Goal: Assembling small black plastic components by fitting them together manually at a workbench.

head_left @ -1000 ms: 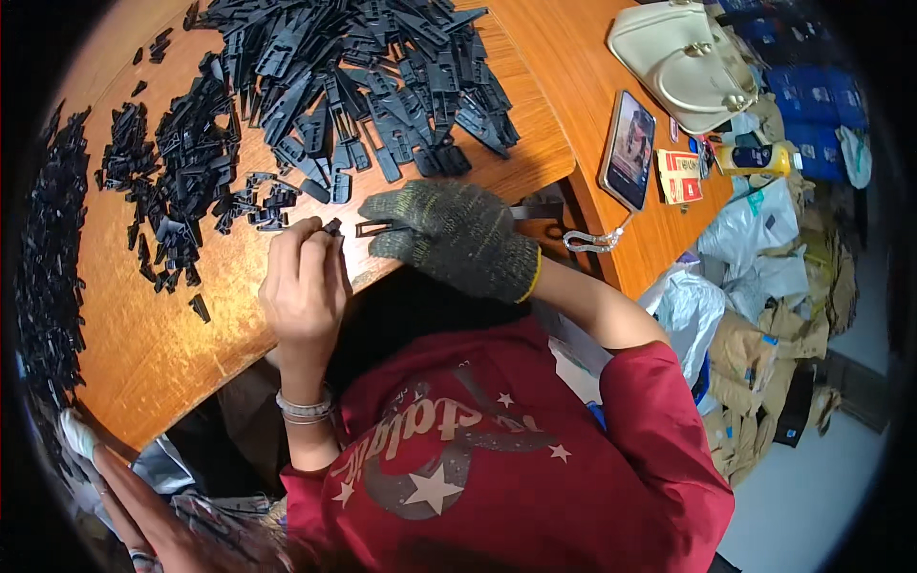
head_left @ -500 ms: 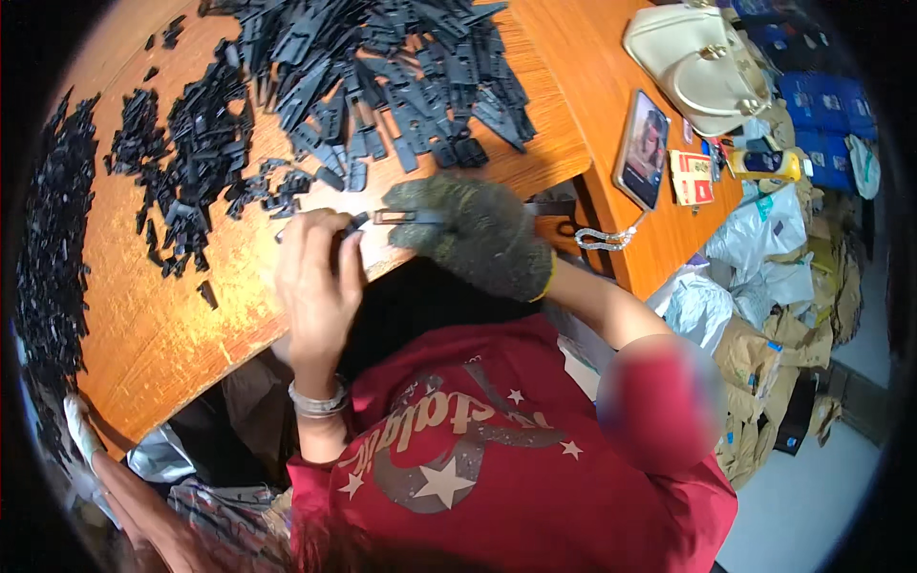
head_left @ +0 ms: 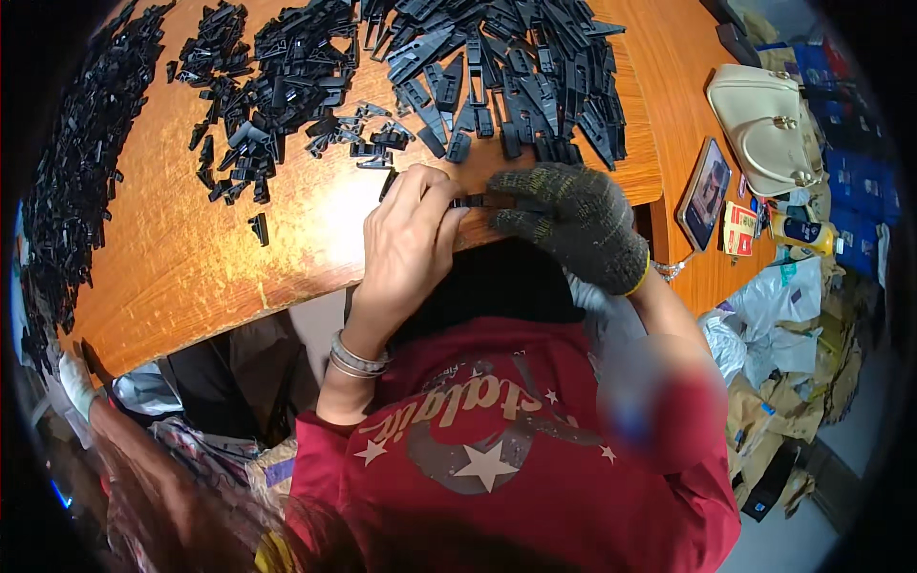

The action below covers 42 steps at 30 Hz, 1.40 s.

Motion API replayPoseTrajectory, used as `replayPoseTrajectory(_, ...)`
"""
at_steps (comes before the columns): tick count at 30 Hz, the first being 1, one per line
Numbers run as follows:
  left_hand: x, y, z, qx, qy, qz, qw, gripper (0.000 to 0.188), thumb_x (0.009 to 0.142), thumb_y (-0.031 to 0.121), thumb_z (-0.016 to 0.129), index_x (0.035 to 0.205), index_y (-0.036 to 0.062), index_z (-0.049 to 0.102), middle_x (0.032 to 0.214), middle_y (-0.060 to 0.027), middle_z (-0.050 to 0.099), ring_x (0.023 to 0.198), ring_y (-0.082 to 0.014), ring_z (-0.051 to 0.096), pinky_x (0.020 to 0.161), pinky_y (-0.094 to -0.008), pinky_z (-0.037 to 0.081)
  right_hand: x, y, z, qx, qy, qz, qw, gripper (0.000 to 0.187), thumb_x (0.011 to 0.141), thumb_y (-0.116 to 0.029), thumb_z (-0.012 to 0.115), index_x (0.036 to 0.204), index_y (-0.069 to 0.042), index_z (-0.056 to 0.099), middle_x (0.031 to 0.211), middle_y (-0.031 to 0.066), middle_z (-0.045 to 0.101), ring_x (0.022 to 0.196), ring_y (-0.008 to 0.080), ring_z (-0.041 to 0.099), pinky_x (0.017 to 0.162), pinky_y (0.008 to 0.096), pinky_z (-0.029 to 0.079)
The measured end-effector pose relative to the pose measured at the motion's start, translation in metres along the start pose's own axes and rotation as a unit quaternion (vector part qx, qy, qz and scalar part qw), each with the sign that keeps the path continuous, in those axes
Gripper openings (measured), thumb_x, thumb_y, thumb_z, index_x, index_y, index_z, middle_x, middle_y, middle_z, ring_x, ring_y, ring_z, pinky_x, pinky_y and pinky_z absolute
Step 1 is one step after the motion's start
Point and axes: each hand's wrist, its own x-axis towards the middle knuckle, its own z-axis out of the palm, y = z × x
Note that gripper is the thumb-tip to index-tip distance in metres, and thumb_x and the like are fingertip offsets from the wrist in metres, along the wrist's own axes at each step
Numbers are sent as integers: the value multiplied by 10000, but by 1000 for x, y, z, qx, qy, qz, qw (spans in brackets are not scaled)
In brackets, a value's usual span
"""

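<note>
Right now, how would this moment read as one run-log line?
left hand: bare, gripping black piece | right hand: gloved, gripping black piece | table: piled black parts

Large cream script slants across the chest of the person's dark red shirt (head_left: 564, 492), partly legible, with smaller lettering above it and printed stars around it. Near the tabletop's (head_left: 205, 277) far right edge, a small red-and-cream packet (head_left: 739, 229) bears print too small to read. Beside it, a yellow bottle (head_left: 804, 232) has a dark label (head_left: 810, 232) with pale, unreadable marks.
</note>
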Motion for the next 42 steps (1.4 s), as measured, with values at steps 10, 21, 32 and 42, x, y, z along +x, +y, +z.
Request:
replayPoseTrajectory(10, -1, 1, 0, -7, -4, 2, 1000, 244, 752, -30, 672, 986, -4, 605, 951, -136, 573, 849, -327, 599, 691, -396, 492, 28, -22, -12, -263, -145, -64, 952, 277, 843, -238, 600, 1044, -53, 646, 905, 106, 663, 854, 298, 646, 690, 417, 506)
replayPoseTrajectory(21, -6, -4, 3, -10, -15, 23, 1000, 322, 690, -22, 638, 1007, -50, 587, 960, -152, 548, 855, -345, 581, 672, -420, 478, 32, -40, 1, -274, -79, -181, 941, 177, 782, -211, 607, 886, -77, 657, 852, 92, 655, 822, 279, 646, 691, 413, 500)
replayPoseTrajectory(32, 0, 0, 4, 31, -11, 43, 999, 236, 755, -11, 618, 985, -25, 565, 970, -141, 563, 863, -331, 589, 692, -407, 488, 38, -18, 2, -420, 5, -235, 877, 274, 772, -343, 657, 810, -72, 671, 778, 117, 661, 709, 283, 662, 614, 412, 518)
replayPoseTrajectory(42, 1, 3, 4, 26, 5, 50, 998, 192, 756, -50, 623, 935, -22, 557, 898, -151, 546, 801, -349, 575, 678, -410, 473, 40, 1, 4, -237, 2, -238, 942, 218, 756, -291, 691, 859, -99, 680, 768, 95, 657, 726, 287, 662, 570, 389, 512)
